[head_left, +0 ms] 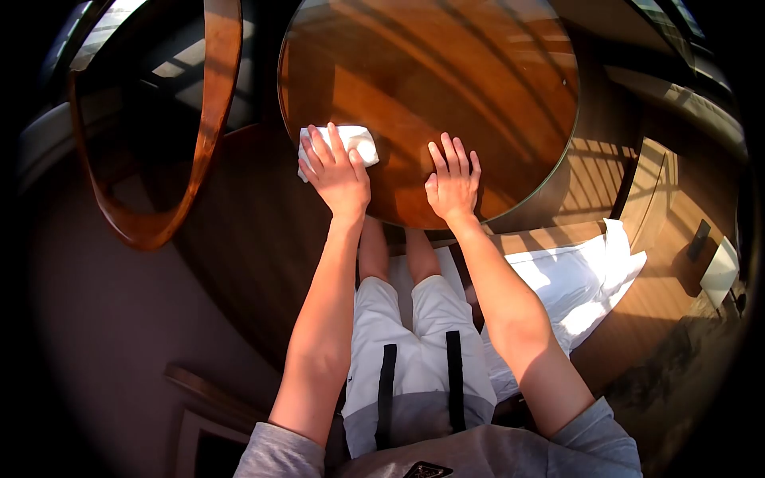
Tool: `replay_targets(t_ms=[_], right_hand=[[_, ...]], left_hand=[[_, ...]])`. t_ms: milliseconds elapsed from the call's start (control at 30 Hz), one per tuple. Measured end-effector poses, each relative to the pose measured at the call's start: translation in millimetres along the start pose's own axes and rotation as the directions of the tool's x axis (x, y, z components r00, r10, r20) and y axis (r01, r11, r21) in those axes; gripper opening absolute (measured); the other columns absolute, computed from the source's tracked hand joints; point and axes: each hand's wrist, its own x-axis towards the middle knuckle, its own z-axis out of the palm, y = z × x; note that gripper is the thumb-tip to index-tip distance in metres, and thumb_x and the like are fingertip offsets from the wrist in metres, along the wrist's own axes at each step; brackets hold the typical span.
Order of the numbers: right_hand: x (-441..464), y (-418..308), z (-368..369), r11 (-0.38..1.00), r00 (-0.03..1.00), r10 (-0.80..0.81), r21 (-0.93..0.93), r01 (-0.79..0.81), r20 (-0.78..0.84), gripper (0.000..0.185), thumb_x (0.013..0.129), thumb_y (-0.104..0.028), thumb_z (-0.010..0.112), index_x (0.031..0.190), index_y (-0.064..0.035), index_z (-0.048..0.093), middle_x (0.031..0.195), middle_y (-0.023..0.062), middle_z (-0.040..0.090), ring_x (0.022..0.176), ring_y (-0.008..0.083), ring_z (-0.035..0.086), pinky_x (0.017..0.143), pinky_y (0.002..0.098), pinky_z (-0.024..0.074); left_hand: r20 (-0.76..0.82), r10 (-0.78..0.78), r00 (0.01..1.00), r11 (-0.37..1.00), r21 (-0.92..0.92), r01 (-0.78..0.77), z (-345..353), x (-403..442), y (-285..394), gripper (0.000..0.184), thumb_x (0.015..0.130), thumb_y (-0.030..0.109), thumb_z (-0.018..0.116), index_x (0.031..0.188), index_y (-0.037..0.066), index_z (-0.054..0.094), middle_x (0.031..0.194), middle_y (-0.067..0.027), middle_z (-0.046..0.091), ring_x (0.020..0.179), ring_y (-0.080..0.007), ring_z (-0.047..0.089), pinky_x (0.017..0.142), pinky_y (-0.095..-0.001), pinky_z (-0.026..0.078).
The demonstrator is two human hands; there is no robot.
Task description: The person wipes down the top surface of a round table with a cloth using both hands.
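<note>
My left hand [339,179] lies flat with spread fingers on a folded white cloth [362,142], near the left edge of a round table [398,72]. The cloth sticks out past my fingers on the far and right sides. It may be paper; I cannot tell. To the right, my right hand [455,183] is laid palm down on the table's near part, fingers stretched out and nothing under them that shows. The tabletop is reddish-brown wood under glass, striped with sunlight and shadow.
A curved wooden chair frame [215,103] rises at the left, close to the table. At the right, rumpled white fabric [558,275] covers a seat beside my legs. A wooden panel [649,187] and a small white card-like thing [720,271] stand farther right.
</note>
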Motion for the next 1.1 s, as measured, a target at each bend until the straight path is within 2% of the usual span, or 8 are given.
replay_targets(t_ms=[133,200,267,367,733,933,1067,1100], right_hand=[[5.1,-3.7,-0.6,1.0,1.0,0.0,0.003,0.0,0.012,0.068,0.084,-0.022,0.06,0.151,-0.0233,0.046,0.164,0.0007,0.036,0.151,0.0213,0.033,0.123,0.0538,0.0212],[3.1,-2.6,0.7,1.0,1.0,0.0,0.0,0.0,0.016,0.068,0.084,-0.022,0.06,0.151,-0.0232,0.046,0.164,0.0006,0.036,0.151,0.0213,0.033,0.123,0.0539,0.0211],[0.3,0.2,0.4,1.0,1.0,0.001,0.019,-0.001,0.003,0.068,0.085,-0.022,0.06,0.151,-0.0234,0.047,0.164,0.0004,0.036,0.151,0.021,0.033,0.123,0.0541,0.0207],[0.2,0.2,1.5,1.0,0.999,0.013,-0.003,-0.013,0.029,0.067,0.085,-0.022,0.06,0.151,-0.0233,0.047,0.164,0.0006,0.036,0.151,0.0209,0.033,0.123,0.0541,0.0206],[6.3,-0.2,1.0,0.998,0.999,0.003,0.07,0.001,-0.049,0.061,0.086,-0.019,0.059,0.147,-0.0205,0.052,0.162,0.0012,0.04,0.15,0.0212,0.035,0.122,0.053,0.0219],[9.3,1.2,-6.4,0.96,0.996,-0.014,0.277,0.04,-0.094,0.053,0.089,-0.01,0.055,0.142,-0.0162,0.058,0.158,0.0035,0.046,0.147,0.0235,0.039,0.122,0.0512,0.0227],[7.6,13.5,-6.6,0.879,0.975,-0.037,0.458,0.135,-0.217,0.036,0.088,-0.002,0.055,0.122,-0.0075,0.068,0.147,0.0084,0.057,0.139,0.029,0.05,0.117,0.0498,0.0335],[5.3,16.4,-6.7,0.866,0.967,-0.014,0.481,0.139,-0.254,0.029,0.087,0.0,0.057,0.112,-0.0044,0.07,0.138,0.0106,0.063,0.132,0.0314,0.056,0.111,0.0473,0.0419]], left_hand=[[0.002,-0.062,0.998,0.998,0.027,0.062,4.9,-15.9,13.8,0.064,0.1,0.029,0.049,0.157,0.003,0.034,0.166,-0.026,0.02,0.152,-0.0466,0.021,0.117,-0.0654,0.023],[0.055,-0.082,0.995,0.995,-0.046,0.084,3.3,-33.9,27.1,0.068,0.098,0.03,0.052,0.157,0.001,0.033,0.166,-0.0268,0.018,0.153,-0.0474,0.017,0.118,-0.0652,0.021],[0.145,-0.102,0.984,0.99,-0.083,0.115,2.5,-53.6,41.5,0.07,0.098,0.031,0.053,0.158,0.001,0.031,0.168,-0.0251,0.013,0.156,-0.0445,0.01,0.12,-0.064,0.015],[0.152,-0.094,0.984,0.989,-0.103,0.11,12.6,-84.1,58.1,0.07,0.1,0.033,0.051,0.16,0.003,0.029,0.17,-0.02,0.013,0.158,-0.0398,0.006,0.122,-0.0607,0.01],[0.102,-0.058,0.993,0.983,-0.169,0.075,29.3,-131.3,89.1,0.065,0.102,0.027,0.053,0.159,0.004,0.03,0.168,-0.0175,0.021,0.157,-0.0351,0.013,0.123,-0.053,0.009],[0.135,-0.036,0.99,0.983,-0.173,0.059,36.9,-151.3,102.9,0.067,0.102,0.027,0.055,0.16,0.006,0.03,0.169,-0.0148,0.02,0.157,-0.0343,0.014,0.123,-0.0553,0.01],[0.173,-0.02,0.985,0.984,-0.173,0.05,36.3,-158.8,112.5,0.067,0.102,0.029,0.054,0.161,0.007,0.029,0.17,-0.0146,0.019,0.157,-0.0348,0.013,0.123,-0.0562,0.01],[0.2,0.004,0.98,0.986,-0.163,0.029,36.2,-157.0,112.6,0.067,0.102,0.029,0.054,0.161,0.007,0.029,0.17,-0.0145,0.018,0.158,-0.0351,0.013,0.124,-0.0564,0.01]])
